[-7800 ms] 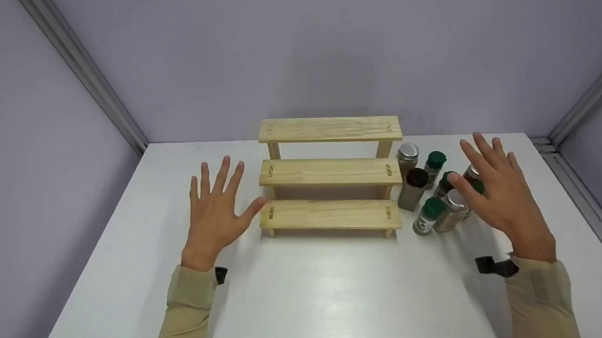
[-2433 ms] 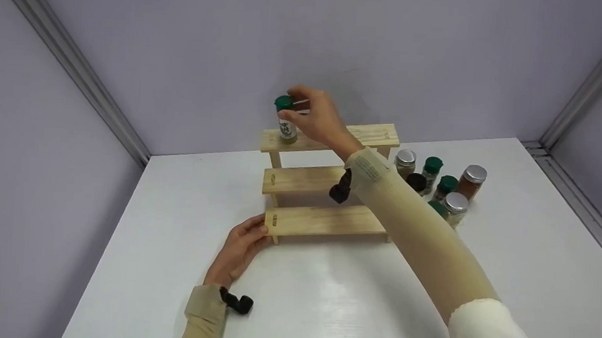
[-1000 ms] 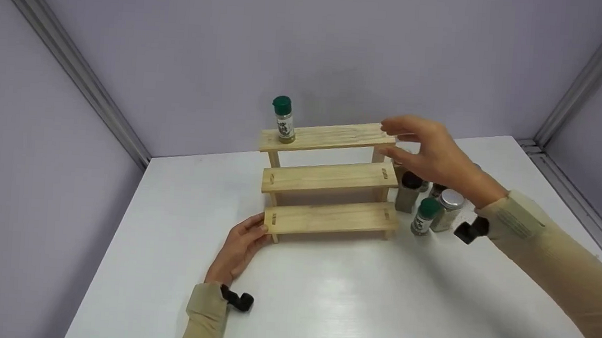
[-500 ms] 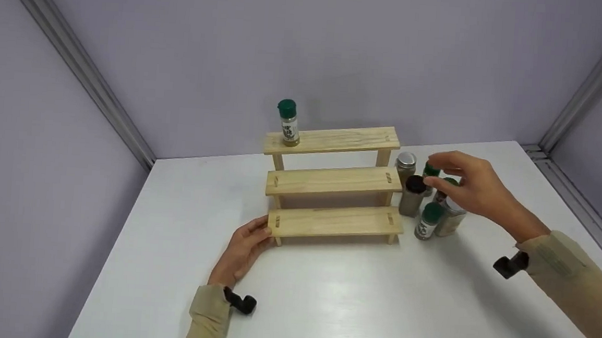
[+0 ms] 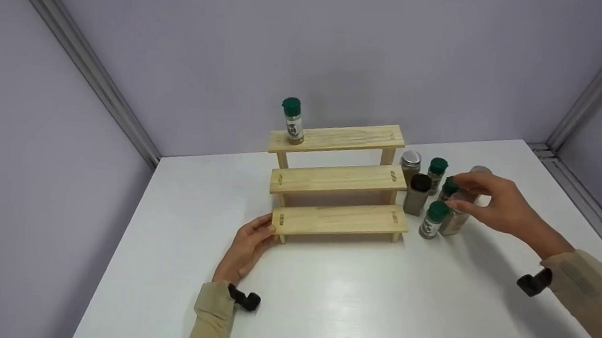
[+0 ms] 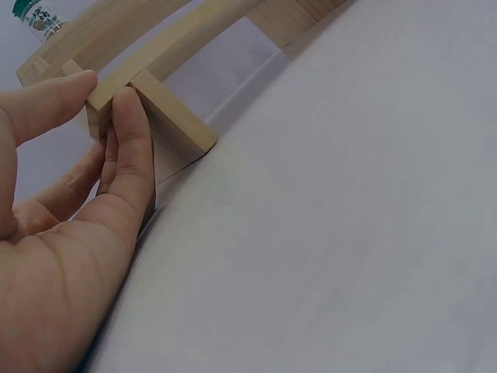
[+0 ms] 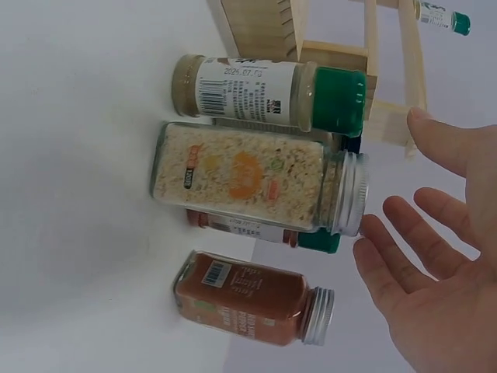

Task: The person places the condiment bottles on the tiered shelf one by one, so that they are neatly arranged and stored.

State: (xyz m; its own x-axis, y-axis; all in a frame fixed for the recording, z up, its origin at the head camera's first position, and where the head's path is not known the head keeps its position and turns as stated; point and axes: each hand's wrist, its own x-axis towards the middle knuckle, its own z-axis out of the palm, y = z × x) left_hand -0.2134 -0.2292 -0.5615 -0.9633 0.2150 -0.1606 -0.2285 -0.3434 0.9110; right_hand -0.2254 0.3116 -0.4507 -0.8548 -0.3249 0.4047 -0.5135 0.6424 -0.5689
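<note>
A three-step wooden rack point(image 5: 339, 219) stands mid-table. My left hand point(image 5: 244, 249) pinches the left end of its lowest shelf; the left wrist view has the thumb point(image 6: 58, 105) on the board's edge and fingers under it. On the top shelf's left end stands a green-capped spice jar point(image 5: 294, 128). My right hand point(image 5: 500, 207) hovers over the grouped spice jars, fingers bent and apart, holding nothing. The right wrist view places its fingertips close to the silver lid of a square jar of pale flakes point(image 7: 241, 175), beside a green-capped jar point(image 7: 248, 93) and a red-powder jar point(image 7: 241, 299).
Right of the rack are also a dark-capped jar point(image 5: 416, 197), a silver-lidded jar point(image 5: 411, 162) and a green-capped jar point(image 5: 436, 174), close together. A wall point(image 5: 339, 51) rises behind the white table point(image 5: 324, 306).
A green-capped jar was set on the top shelf and released. My right hand then moved back right and down to the jars. My left hand took hold of the rack and stays there.
</note>
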